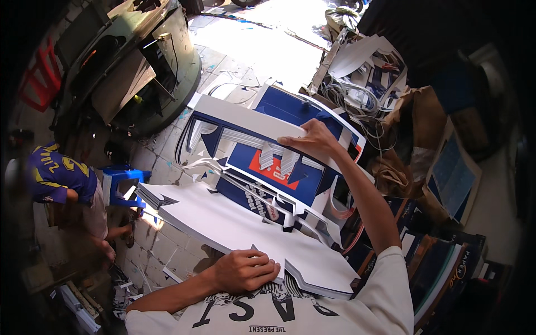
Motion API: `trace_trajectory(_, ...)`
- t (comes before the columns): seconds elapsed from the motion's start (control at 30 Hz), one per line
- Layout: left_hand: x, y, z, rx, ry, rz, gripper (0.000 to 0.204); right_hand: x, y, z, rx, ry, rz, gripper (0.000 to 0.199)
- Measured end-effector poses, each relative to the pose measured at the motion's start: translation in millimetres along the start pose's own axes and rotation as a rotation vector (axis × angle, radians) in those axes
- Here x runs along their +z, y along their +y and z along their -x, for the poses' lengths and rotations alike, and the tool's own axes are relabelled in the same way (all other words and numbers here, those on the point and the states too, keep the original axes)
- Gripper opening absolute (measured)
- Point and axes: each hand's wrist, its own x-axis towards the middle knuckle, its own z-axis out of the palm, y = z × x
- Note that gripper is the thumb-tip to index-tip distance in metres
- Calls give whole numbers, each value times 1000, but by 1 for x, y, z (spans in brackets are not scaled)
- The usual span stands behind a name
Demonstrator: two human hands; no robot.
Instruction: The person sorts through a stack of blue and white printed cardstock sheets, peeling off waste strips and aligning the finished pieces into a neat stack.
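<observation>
A thick stack of white die-cut card sheets [234,218] with notched edges lies in front of my body. My left hand [245,272] is closed at the near edge of that stack, its fingers curled over a notch. Farther off, my right hand [315,139] grips a long white strip of card [240,120], thumb on the near side and fingers out of sight behind it. Below the strip are blue-and-red printed sheets [279,167] and a tangle of thin, cut-away white strips [251,192].
Paper offcuts [363,78] and loose strips fill a container at the upper right. Brown paper [410,134] and stacked packs [441,268] stand on the right. A person in a purple shirt [64,173] sits at left by a blue plastic stool [120,184]. Scraps litter the tiled floor [162,148].
</observation>
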Motion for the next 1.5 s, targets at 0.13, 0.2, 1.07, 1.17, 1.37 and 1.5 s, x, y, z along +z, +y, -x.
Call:
trace_trajectory(0.13, 16, 0, -15, 49, -124, 21, 19, 34, 76, -49, -87, -121, 278, 97)
trace_trajectory(0.2, 12, 0, -16, -10, -171, 26, 22, 48, 74, -50, -42, -241, 401, 98)
trace_trajectory(1.07, 12, -39, -47, -127, -170, 61, 24, -505, -142, 77, -436, 1149, 679, 87)
trace_trajectory(1.17, 14, -41, -47, -65, -165, 67, 24, -617, -49, 10, -107, 944, 1146, 77)
trace_trajectory(1.37, 24, -32, -39, -149, -209, 45, 24, -499, 49, -70, 236, 802, 929, 102)
trace_trajectory(1.5, 28, -39, -38, -101, -196, 82, 23, -479, 78, -58, 177, 708, 688, 82)
